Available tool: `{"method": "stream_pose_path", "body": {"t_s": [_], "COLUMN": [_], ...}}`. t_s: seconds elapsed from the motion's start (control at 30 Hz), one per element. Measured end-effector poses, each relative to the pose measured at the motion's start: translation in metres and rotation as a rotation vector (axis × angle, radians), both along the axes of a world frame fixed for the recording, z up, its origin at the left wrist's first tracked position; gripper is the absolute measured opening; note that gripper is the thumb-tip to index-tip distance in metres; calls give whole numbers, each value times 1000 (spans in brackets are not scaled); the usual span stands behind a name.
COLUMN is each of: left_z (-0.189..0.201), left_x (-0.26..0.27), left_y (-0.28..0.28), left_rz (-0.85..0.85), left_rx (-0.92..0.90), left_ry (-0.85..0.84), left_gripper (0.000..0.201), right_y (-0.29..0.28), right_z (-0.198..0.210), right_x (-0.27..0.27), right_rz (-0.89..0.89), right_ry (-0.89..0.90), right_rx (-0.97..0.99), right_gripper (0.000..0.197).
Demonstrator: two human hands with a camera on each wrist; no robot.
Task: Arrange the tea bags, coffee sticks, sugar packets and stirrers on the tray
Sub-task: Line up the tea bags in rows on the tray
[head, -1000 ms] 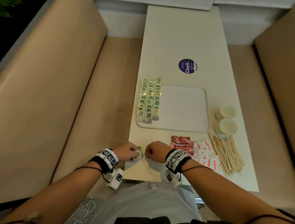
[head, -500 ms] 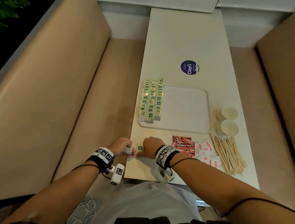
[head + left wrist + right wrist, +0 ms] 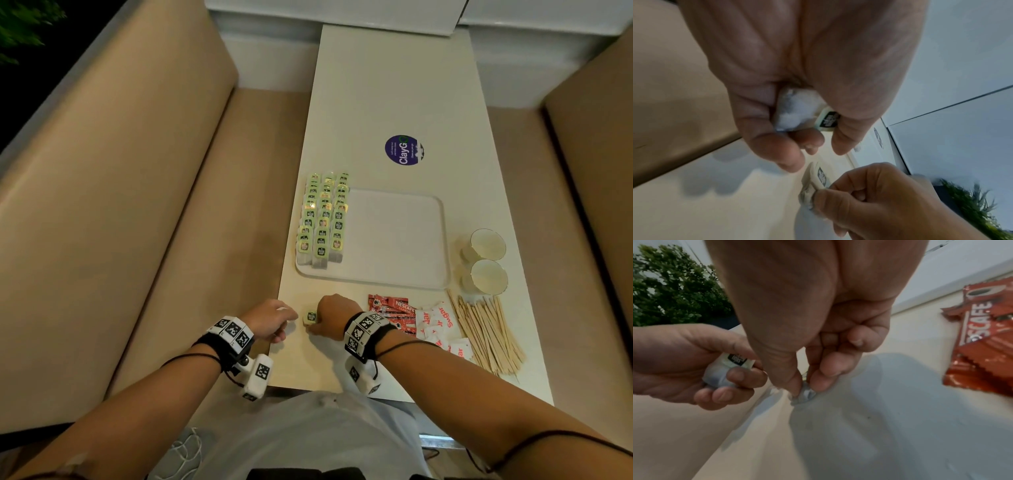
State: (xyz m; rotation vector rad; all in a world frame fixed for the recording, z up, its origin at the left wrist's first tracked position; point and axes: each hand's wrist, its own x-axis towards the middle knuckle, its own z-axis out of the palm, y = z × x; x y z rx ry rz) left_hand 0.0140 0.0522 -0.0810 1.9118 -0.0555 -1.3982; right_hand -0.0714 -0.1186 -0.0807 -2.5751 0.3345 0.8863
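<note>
Several green-tagged tea bags [image 3: 323, 219] lie in three rows on the left part of the white tray [image 3: 394, 240]. At the table's near edge my left hand [image 3: 286, 325] curls round one tea bag [image 3: 795, 112], whose tag [image 3: 828, 121] sticks out. Just to its right, my right hand [image 3: 313, 325] pinches a second tea bag [image 3: 806, 394] against the tabletop, its tag [image 3: 311, 317] showing between the hands. Red coffee sticks [image 3: 390, 308], white sugar packets [image 3: 438, 325] and wooden stirrers [image 3: 486, 332] lie in piles on the table, right of my right hand.
Two paper cups [image 3: 488, 260] lie on their sides right of the tray. A round purple sticker [image 3: 404, 149] is on the table beyond the tray. Beige bench seats [image 3: 171, 205] flank the narrow white table [image 3: 394, 85].
The hands, close together around the tea bags a second ago, have drawn slightly apart. Each now holds its own tea bag.
</note>
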Motion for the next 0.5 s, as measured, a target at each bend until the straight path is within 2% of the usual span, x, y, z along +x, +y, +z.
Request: {"method": "stream_pose_path", "body": {"t_s": [0.1,0.23,0.5], "left_z": [-7,-8,0], "left_x": [-1,-3,2], "left_y": [-3,-10,-24], "left_rz": [-106,-156,-212], "left_rx": [20,36,-9], "left_ry": [-81,-126,-154], "left_gripper": [18,13,20], "right_y": [-6,-11,-24], "right_z": [0,0,13], "right_x": [-2,-10,-14], "right_rz": [-40,-94,-160], "right_ry": [12,2,-159], "right_rx": [38,87,187], "right_gripper": [42,41,32]}}
